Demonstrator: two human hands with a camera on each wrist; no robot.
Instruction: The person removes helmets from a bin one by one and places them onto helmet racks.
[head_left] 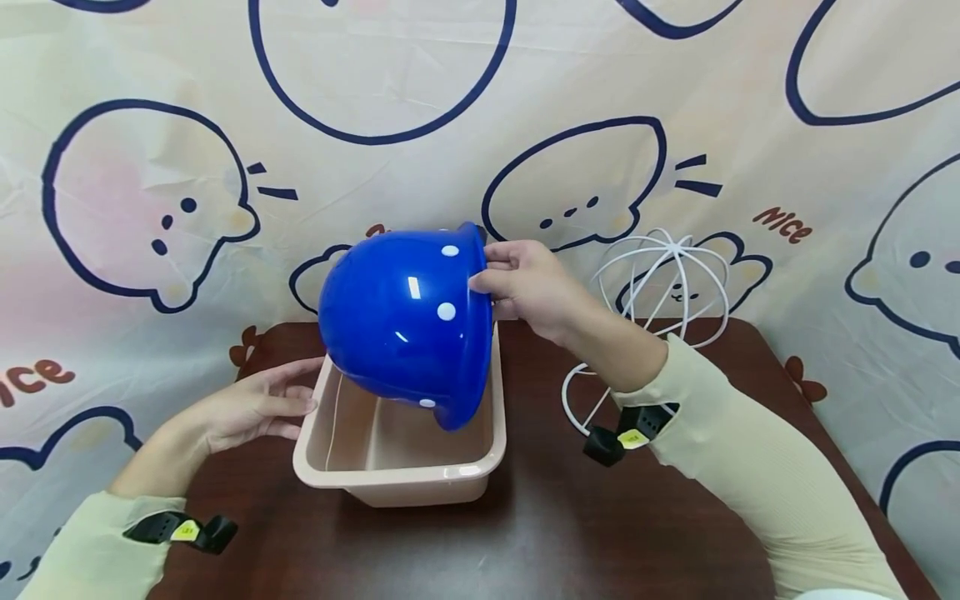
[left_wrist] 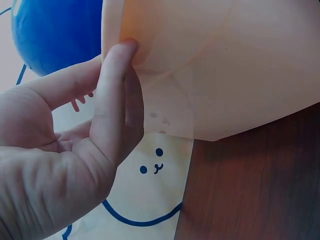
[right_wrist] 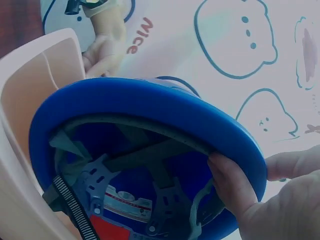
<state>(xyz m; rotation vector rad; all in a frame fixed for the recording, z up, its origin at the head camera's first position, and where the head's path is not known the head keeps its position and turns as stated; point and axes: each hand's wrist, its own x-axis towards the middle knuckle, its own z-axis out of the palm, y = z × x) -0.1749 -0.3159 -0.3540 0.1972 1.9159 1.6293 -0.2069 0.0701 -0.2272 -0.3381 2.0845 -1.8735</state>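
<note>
A blue hard hat (head_left: 405, 312) with white dots is tipped on its side over a beige plastic basin (head_left: 397, 475). My right hand (head_left: 536, 287) grips its rim, thumb on one face and fingers on the other. The right wrist view looks into the hat, where grey suspension straps (right_wrist: 145, 155), a ridged strap and a label show. At the basin's left side, my left hand (head_left: 258, 408) pinches the edge; in the left wrist view the basin's wall (left_wrist: 225, 65) rises between thumb and fingers.
A white wire stand (head_left: 678, 250) with a domed cage top stands at the back right, partly behind my right forearm. The dark wooden table (head_left: 570, 533) ends at a cartoon-printed cloth (head_left: 420, 183) on the back and sides. Each wrist wears a black camera band.
</note>
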